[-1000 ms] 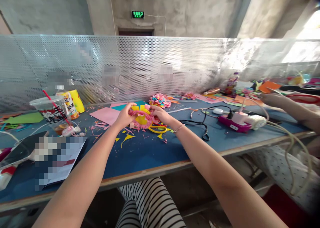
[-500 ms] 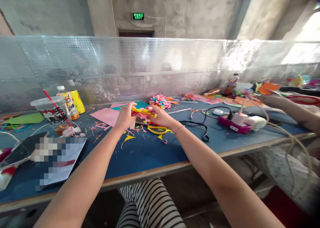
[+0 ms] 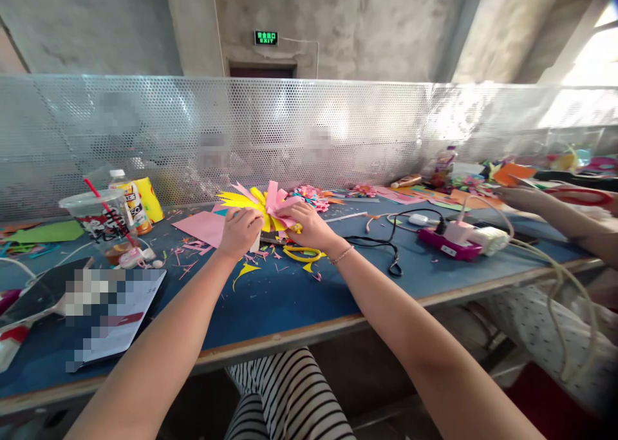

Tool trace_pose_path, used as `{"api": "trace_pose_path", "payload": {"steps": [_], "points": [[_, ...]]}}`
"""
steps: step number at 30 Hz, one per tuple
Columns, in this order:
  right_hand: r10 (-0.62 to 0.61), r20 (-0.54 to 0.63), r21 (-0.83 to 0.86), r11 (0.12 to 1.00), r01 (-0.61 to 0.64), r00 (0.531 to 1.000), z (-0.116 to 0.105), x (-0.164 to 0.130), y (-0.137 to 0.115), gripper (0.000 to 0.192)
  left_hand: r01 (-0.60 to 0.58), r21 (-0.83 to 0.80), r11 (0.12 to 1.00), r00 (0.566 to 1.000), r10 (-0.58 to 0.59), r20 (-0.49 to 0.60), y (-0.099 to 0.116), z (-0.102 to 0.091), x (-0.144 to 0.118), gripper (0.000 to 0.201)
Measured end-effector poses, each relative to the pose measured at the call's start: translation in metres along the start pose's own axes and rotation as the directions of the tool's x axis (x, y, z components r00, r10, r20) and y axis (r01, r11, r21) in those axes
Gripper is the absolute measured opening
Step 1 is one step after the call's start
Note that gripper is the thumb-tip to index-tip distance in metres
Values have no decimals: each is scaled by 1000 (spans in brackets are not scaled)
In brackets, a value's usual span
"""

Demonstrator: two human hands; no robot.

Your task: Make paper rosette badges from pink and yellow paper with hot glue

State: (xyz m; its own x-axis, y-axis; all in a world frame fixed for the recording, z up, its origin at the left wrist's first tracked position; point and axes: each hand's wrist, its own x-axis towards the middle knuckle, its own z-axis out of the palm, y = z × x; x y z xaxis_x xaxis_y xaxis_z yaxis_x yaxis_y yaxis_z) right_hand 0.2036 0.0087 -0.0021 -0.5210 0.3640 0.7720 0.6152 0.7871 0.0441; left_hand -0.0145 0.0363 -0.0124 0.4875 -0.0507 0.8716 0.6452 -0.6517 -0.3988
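Head view: my left hand (image 3: 240, 229) and right hand (image 3: 309, 226) are both closed around the base of a pink-and-yellow paper flower (image 3: 261, 203), held just above the blue table (image 3: 290, 298), petals fanned away from me. Yellow scissors (image 3: 302, 254) lie just below my right hand. Drink cup (image 3: 99, 218) far left.

Blue table (image 3: 290, 298) strewn with pink and yellow paper scraps. Left of frame: lidded plastic cup (image 3: 99, 218) with red straw, yellow-labelled bottle (image 3: 129, 200) behind it. Pink paper sheet (image 3: 205, 226) left of centre. Yellow scissors (image 3: 302, 254) centre. Pink power strip (image 3: 447, 242) and black cable (image 3: 386, 240) on the right. Perforated metal screen (image 3: 338, 131) across the back, green exit sign (image 3: 266, 38) above
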Motion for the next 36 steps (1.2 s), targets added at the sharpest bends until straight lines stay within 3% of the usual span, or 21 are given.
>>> {"api": "trace_pose_path", "payload": {"steps": [9, 22, 28, 32, 36], "points": [[-39, 136, -25, 999, 43, 990, -1, 1, -2, 60, -128, 69, 989, 991, 124, 54, 3, -1, 2, 21], [-25, 146, -74, 997, 36, 989, 13, -2, 0, 48, -106, -14, 994, 986, 107, 129, 2, 1, 1, 22], [-1, 102, -117, 993, 13, 995, 7, 0, -4, 61, -101, 18, 995, 992, 99, 77, 5, 2, 3, 23], [0, 102, -95, 995, 9, 995, 6, 1, -4, 60, -111, 64, 992, 994, 110, 26, 6, 1, 5, 23], [13, 67, -42, 999, -10, 998, 10, 1, -3, 58, -137, 53, 989, 990, 135, 48, 6, -2, 7, 23]]}}
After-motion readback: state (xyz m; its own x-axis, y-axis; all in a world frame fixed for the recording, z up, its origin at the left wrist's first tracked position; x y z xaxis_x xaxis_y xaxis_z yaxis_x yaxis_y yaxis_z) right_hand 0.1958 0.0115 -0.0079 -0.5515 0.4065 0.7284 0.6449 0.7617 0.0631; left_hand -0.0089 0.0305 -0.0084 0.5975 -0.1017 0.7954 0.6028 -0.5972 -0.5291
